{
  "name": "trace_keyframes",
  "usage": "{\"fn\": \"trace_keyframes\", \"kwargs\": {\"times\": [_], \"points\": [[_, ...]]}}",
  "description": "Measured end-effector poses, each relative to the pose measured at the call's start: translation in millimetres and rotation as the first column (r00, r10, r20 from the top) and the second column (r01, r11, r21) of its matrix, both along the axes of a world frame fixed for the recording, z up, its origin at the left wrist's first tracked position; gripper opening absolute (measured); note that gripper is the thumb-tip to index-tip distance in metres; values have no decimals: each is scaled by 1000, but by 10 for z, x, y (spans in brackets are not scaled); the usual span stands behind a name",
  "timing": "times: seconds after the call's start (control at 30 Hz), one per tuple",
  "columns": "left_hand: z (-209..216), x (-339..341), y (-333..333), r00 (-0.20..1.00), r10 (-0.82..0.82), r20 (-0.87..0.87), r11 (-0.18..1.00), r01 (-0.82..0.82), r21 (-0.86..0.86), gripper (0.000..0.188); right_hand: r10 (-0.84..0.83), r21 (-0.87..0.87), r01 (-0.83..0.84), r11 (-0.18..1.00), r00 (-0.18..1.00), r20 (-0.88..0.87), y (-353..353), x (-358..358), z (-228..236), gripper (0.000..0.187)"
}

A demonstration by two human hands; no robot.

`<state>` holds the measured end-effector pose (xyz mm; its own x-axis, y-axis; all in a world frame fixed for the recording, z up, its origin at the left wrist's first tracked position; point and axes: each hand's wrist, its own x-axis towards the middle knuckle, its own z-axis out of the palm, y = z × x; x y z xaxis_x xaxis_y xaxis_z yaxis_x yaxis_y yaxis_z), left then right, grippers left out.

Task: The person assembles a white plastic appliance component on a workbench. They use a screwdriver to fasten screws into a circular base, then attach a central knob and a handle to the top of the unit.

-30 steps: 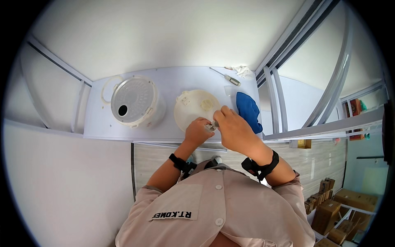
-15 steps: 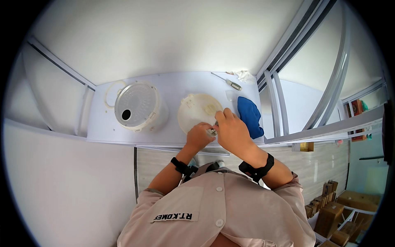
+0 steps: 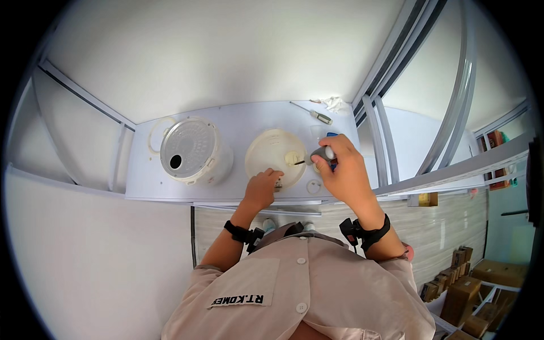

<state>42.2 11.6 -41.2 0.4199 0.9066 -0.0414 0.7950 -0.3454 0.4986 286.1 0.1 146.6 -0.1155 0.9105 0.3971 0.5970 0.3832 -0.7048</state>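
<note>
A round off-white lid (image 3: pixel 266 148) lies on the white table, with a pale round cap (image 3: pixel 292 157) at its right side. My right hand (image 3: pixel 347 173) is closed around the grey handle of a screwdriver (image 3: pixel 322 154). Its dark shaft points left, its tip near the cap; I cannot tell if they touch. At the lid's near edge, my left hand (image 3: pixel 262 188) has its fingers curled over a small metallic part (image 3: pixel 278 185), mostly hidden beneath them. A small clear disc (image 3: pixel 313 186) sits on the table between my hands, right of the lid.
A white bucket with a clear top (image 3: pixel 192 150) stands at the left, a pale ring (image 3: pixel 154 135) behind it. Another screwdriver (image 3: pixel 322 117) and a crumpled white tissue (image 3: pixel 335 103) lie far right. My right hand mostly covers a blue cloth (image 3: pixel 332 135). A metal frame (image 3: pixel 381 141) borders the right.
My hands have moved apart. The right one went right and now grips a screwdriver; the left stays low with the small part. The clear disc now shows on the table.
</note>
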Motion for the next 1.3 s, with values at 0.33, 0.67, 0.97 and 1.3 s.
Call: {"fn": "trace_keyframes", "kwargs": {"times": [0.33,0.67,0.97,1.3], "points": [[386,-78,-22,966,37,-258,997,-19,74,85,-28,25,31,999,994,-103,-98,275,-103,28],[19,530,26,985,108,-136,982,-84,169,90,-121,-64,112,992,982,-144,-219,477,-220,28],[173,198,76,956,-59,-288,998,61,-4,99,-140,-42,135,990,981,-136,-271,697,-389,27],[165,158,-8,951,-5,-309,1000,2,-12,98,-81,-10,80,997,986,-146,-221,710,-348,26]]}}
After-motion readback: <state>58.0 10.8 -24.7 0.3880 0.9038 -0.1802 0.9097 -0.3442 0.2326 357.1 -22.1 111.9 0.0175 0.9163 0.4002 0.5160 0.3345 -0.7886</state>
